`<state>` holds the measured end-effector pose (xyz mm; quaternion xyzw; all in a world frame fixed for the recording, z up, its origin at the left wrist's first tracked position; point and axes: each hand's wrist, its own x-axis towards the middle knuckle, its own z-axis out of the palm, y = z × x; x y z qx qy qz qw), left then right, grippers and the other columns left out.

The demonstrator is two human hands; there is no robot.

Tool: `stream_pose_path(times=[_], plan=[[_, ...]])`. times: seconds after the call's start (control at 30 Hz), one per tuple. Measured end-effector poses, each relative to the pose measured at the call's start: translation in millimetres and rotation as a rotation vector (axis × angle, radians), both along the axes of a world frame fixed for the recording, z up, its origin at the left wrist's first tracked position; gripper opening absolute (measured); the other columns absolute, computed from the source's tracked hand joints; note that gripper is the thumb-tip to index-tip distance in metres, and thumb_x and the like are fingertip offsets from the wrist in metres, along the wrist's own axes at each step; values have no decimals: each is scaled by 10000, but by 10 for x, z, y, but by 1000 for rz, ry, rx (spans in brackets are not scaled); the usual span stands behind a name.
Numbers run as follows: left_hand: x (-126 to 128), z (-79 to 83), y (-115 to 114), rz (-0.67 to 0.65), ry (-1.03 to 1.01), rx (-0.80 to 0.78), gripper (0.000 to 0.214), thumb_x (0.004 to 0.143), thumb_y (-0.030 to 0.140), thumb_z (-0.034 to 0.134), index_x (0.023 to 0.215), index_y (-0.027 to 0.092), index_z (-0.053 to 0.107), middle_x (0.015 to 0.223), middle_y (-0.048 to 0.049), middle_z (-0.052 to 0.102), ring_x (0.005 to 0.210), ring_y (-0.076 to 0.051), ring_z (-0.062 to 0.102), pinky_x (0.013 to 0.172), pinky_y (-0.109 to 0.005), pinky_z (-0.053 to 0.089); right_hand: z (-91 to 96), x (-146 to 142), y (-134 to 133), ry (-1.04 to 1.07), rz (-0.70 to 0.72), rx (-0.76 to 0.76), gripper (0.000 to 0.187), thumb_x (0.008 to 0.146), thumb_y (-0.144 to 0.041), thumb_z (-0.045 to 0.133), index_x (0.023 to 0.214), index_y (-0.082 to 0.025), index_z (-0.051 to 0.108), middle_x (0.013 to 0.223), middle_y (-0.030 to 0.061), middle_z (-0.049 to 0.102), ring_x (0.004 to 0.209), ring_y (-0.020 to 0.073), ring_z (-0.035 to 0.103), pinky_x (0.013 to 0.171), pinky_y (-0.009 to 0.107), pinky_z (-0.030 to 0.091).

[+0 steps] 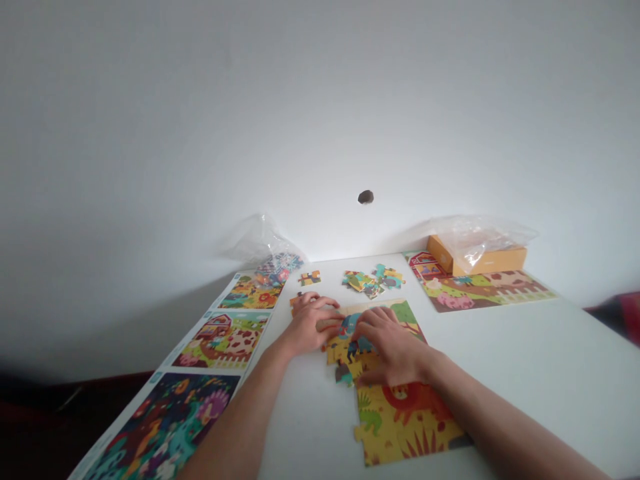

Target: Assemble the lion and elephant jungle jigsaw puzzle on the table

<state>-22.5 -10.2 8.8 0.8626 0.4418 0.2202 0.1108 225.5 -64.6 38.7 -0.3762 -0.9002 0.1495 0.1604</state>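
A partly assembled jigsaw puzzle (420,437) with a red-maned lion on yellow ground lies on the white table. My right hand (393,347) rests over its middle, fingers apart and bent down onto the pieces. At the puzzle's upper left edge is my left hand (313,325), its fingers loosely spread, the fingertips touching or close to the blue elephant part. Part of an orange puzzle piece (294,303) shows beside the left fingers; the rest is hidden. A green and dark piece (344,373) juts out from the puzzle's left side.
Loose pieces (357,280) lie beyond the puzzle, with a small joined bit (309,277) to their left. A printed picture sheet (215,340) runs along the left. At back right, an orange box (493,260) under clear plastic stands on a farm picture (475,297). A plastic bag (263,240) leans against the wall.
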Motion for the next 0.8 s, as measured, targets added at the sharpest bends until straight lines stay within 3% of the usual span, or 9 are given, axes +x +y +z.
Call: stream_pose_path(times=[0.17,0.37,0.8], plan=[[7,5,-14,1,44,29,247,857,504,652,1056,410,765,1226,12,675,1157,-295,437,1001,-467,284,-34,-70,-66,-11,99,9,572,619,-584,794,1039,-245,602,1162,68,532,1111,293,465,1066,537,265],[1,23,-19,-14,40,23,277,860,484,653,1108,406,749,1229,4,665,1155,-287,429,1008,-459,286,-19,-121,-115,-26,115,16,586,619,-590,782,1054,-247,592,1188,75,526,1128,302,458,1087,570,233],[-1,0,3,-32,-29,1,229,839,460,670,1008,360,787,1196,-24,676,1148,-294,450,1014,-458,304,-21,-126,-126,-11,116,26,576,642,-620,755,1048,-241,604,1199,86,524,1140,309,459,1103,586,198]])
